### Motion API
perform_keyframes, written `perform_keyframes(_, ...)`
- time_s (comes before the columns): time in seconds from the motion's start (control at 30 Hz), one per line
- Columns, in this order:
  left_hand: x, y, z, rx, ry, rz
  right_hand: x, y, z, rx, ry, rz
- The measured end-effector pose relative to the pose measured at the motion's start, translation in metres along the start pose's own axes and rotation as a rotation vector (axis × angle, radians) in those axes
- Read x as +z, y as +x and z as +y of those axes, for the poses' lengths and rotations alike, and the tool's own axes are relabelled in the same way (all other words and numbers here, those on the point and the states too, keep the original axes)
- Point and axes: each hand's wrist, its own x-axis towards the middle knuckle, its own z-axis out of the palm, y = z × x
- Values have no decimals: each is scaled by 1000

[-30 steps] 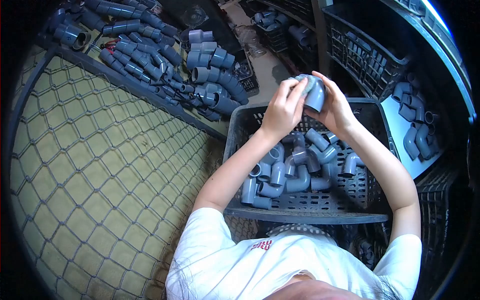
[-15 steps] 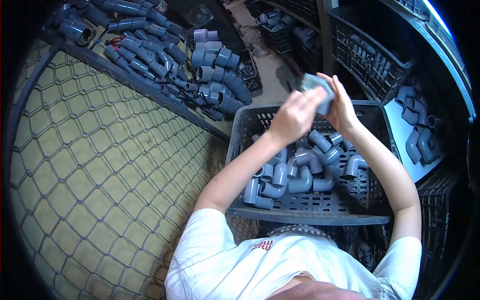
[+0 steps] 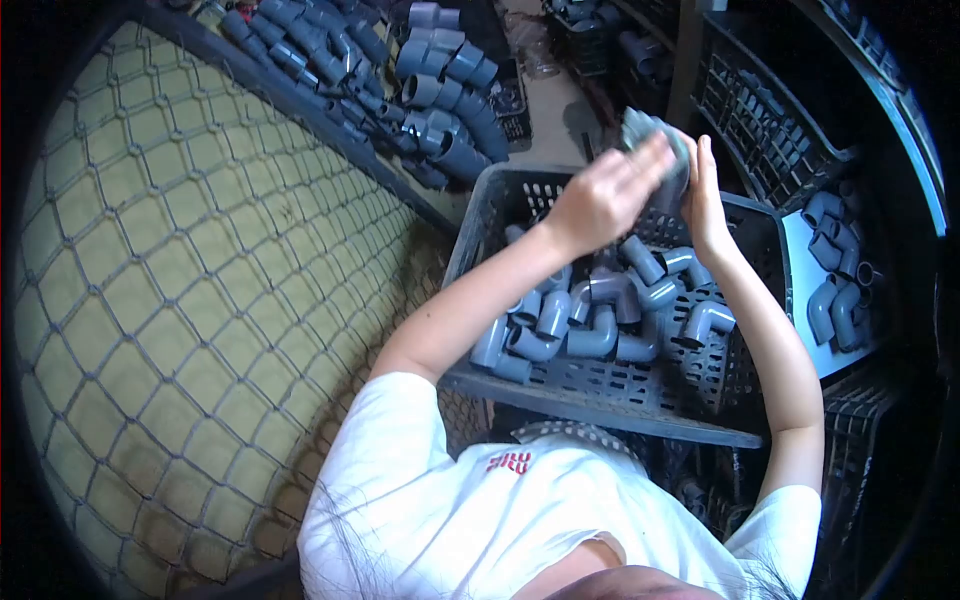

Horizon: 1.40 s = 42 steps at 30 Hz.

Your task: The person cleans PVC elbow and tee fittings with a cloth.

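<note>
Above the far side of a black plastic crate (image 3: 600, 402), both of my hands are raised close together. My left hand (image 3: 610, 195), blurred by motion, presses a grey-green cloth (image 3: 640, 130) with closed fingers. The cloth lies against a grey pipe fitting (image 3: 672, 192). My right hand (image 3: 706, 205) is wrapped round the fitting from the other side, and its palm hides part of it. Below them in the crate lie several grey elbow fittings (image 3: 593, 333), one of them (image 3: 708, 322) apart from the rest.
Grey fittings (image 3: 450, 70) are stacked at the upper left behind a wire mesh (image 3: 200, 280) with a dark frame. More elbows (image 3: 835, 310) rest on a pale board (image 3: 800, 270) at the right. Another black crate (image 3: 770, 110) stands at the upper right.
The view has shifted, so the crate and mesh appear higher. Both hands are still at the cloth and the fitting; the cloth has moved slightly over the fitting.
</note>
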Motion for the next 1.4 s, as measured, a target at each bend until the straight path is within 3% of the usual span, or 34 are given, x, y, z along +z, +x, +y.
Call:
perform_keyframes(0.03, 4, 1, -7, -67, -10, 128, 1, -2, -2, 23, 16, -39)
perform_keyframes(0.1, 6, -4, -6, -101, 44, 98, 0, -5, -3, -26, -75, -22)
perform_keyframes(0.2, 12, -9, 10, 129, -14, -5, -1, -1, 6, -41, -59, 67)
perform_keyframes(0.3, 11, -6, 0, 190, 31, 24, 4, -3, 11, -82, -81, 17)
perform_keyframes(0.37, 12, -5, -12, -84, 33, 119, 8, -9, 1, 44, -53, 21)
perform_keyframes(0.57, 3, -4, -1, 142, -103, -18, -4, 1, 20, -15, -59, -27)
perform_keyframes(0.63, 6, -5, -10, 92, -100, 62, 2, 13, 38, -71, -72, 47)
perform_keyframes(0.77, 12, -16, -33, -238, -91, 161, -5, 0, 14, -36, -191, -52)
perform_keyframes(0.87, 12, -12, -13, -198, -122, 279, -3, 3, 10, -117, -178, -3)
perform_keyframes(1.1, 9, -10, -23, -116, 25, 181, 0, 0, 11, -116, -275, -105)
perform_keyframes(1.17, 9, -11, -16, -91, 43, 182, 2, -5, 7, 68, -58, -61)
perform_keyframes(1.23, 8, -9, -9, -26, -6, 130, 6, -5, 3, 115, 40, 3)
perform_keyframes(1.4, 15, -10, -7, 7, 92, 61, 6, -8, 1, 378, 48, 41)
